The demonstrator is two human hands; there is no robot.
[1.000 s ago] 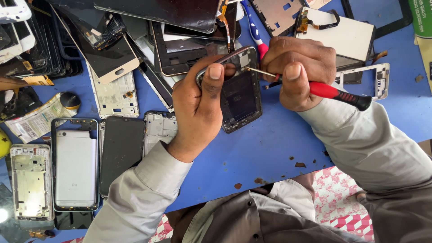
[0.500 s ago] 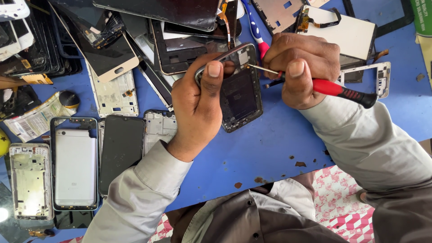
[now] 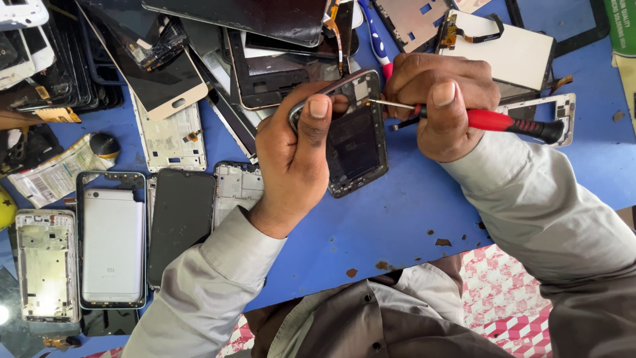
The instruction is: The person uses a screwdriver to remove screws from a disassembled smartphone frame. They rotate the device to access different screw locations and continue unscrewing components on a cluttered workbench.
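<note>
Left hand [image 3: 295, 159] clamps phone frame [image 3: 354, 142] (tilted); right hand [image 3: 440, 99] grips screwdriver [image 3: 490, 120], tip at frame's top edge.

The left hand [image 3: 295, 162] grips an opened phone [image 3: 354, 142] tilted above the blue bench [image 3: 397, 219], thumb on its upper edge. The right hand [image 3: 440, 99] holds a red-handled screwdriver [image 3: 493, 120], its tip touching the phone's top corner. Phone frames and screens lie just beside.
</note>
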